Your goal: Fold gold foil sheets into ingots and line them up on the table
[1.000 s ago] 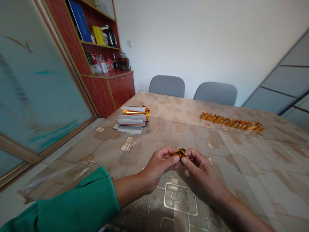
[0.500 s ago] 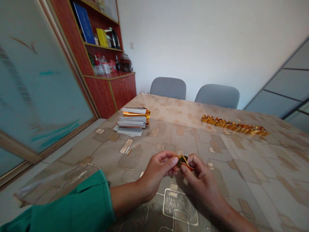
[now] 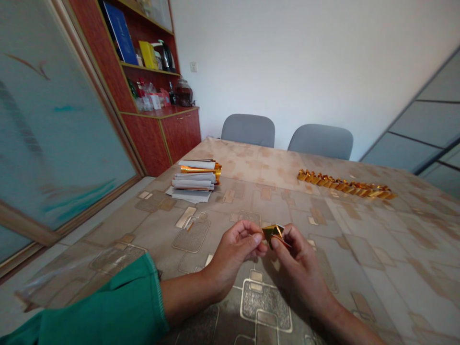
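Folded gold foil (image 3: 269, 232) sits between our two hands, raised over the tabletop (image 3: 359, 258), on our side of its middle. Its longer axis runs roughly side to side, dipping toward the right. Our right hand (image 3: 298, 254) is nearer, pinching it between thumb and fingers; our left hand's (image 3: 235, 249) fingertips meet its left point, but we cannot tell whether they grip or merely touch. Toward the tabletop's far left corner lies a paper stack (image 3: 196, 184); a row of gold folded pieces (image 3: 345, 185) slants near the far edge, rightward. Our right fingers hide the foil's right end, its underside is out of sight, and the tabletop's near edge is cut off.
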`<action>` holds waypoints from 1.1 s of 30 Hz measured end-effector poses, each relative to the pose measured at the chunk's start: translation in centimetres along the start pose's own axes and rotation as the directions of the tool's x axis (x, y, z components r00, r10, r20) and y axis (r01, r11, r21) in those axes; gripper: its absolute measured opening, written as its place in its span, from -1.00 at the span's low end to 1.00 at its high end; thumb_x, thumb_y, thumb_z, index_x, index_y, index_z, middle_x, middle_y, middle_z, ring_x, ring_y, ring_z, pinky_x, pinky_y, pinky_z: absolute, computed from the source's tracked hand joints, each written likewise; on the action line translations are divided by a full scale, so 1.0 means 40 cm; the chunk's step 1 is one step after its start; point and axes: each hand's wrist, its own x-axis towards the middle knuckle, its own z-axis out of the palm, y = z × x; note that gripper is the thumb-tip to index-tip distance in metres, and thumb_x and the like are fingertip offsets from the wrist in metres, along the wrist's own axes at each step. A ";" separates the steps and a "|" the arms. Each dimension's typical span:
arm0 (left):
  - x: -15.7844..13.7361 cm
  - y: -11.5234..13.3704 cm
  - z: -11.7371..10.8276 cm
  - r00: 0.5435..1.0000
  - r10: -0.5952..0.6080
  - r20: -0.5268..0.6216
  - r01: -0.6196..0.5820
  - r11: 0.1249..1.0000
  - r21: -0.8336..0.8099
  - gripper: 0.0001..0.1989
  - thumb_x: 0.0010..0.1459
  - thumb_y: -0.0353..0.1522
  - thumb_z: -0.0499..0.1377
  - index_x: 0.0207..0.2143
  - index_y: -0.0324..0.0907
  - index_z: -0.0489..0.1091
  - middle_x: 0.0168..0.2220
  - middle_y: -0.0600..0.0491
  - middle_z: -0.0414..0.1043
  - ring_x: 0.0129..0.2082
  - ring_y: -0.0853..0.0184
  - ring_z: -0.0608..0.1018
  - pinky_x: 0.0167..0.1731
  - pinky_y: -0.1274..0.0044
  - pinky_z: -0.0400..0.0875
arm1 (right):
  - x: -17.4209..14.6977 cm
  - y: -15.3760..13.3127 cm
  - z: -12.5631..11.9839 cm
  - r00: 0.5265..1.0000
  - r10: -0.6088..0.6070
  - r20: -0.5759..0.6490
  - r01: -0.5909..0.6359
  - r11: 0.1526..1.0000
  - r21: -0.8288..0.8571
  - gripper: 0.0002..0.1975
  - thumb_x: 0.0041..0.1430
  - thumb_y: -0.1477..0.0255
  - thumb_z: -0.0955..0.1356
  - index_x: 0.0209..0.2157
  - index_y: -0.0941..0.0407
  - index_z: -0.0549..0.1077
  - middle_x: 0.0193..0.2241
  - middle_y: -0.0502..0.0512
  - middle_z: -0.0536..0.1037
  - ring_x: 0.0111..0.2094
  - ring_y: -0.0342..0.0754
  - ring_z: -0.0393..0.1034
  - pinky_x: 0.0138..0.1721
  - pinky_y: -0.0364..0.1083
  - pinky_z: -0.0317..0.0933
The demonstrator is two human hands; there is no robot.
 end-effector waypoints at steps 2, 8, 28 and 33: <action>-0.004 -0.003 0.002 1.000 -0.025 0.008 0.025 1.000 0.002 -0.62 -0.09 -0.21 0.47 -0.37 -0.23 0.41 -0.46 0.10 0.47 -0.43 0.43 0.50 -0.33 0.57 0.36 | -0.004 0.001 0.003 1.000 0.005 -0.008 -0.005 1.000 0.021 -0.78 0.32 0.26 0.33 -0.39 0.05 0.32 -0.45 -0.04 0.40 -0.43 -0.10 0.25 -0.39 -0.12 0.13; -0.008 -0.007 0.002 1.000 -0.026 -0.008 0.026 0.999 0.023 -0.61 -0.10 -0.18 0.47 -0.41 -0.24 0.42 -0.52 0.12 0.44 -0.50 0.46 0.44 -0.41 0.60 0.29 | -0.008 0.000 0.006 0.998 -0.030 0.049 0.032 0.999 -0.039 -0.79 0.34 0.25 0.31 -0.33 0.07 0.36 -0.43 -0.01 0.45 -0.41 -0.08 0.31 -0.37 -0.10 0.17; 0.009 0.012 -0.016 0.979 -0.125 0.162 0.124 0.992 0.016 -0.61 -0.05 -0.18 0.45 -0.36 -0.22 0.37 -0.55 0.19 0.31 -0.57 0.51 0.28 -0.48 0.59 0.11 | -0.002 -0.044 -0.012 0.954 0.161 0.252 -0.251 0.887 0.387 -0.49 0.33 -0.04 0.18 -0.33 0.08 0.47 -0.45 0.04 0.38 -0.39 -0.02 0.25 -0.30 -0.02 0.16; 0.014 0.021 -0.023 0.956 -0.138 0.258 0.131 0.990 0.044 -0.61 -0.04 -0.17 0.44 -0.37 -0.22 0.37 -0.43 0.12 0.39 -0.53 0.51 0.28 -0.50 0.59 0.05 | 0.008 -0.037 -0.026 0.924 0.255 0.284 -0.354 0.853 0.384 -0.59 0.24 0.05 0.36 -0.46 0.10 0.46 -0.53 0.01 0.35 -0.46 -0.07 0.19 -0.39 -0.07 0.07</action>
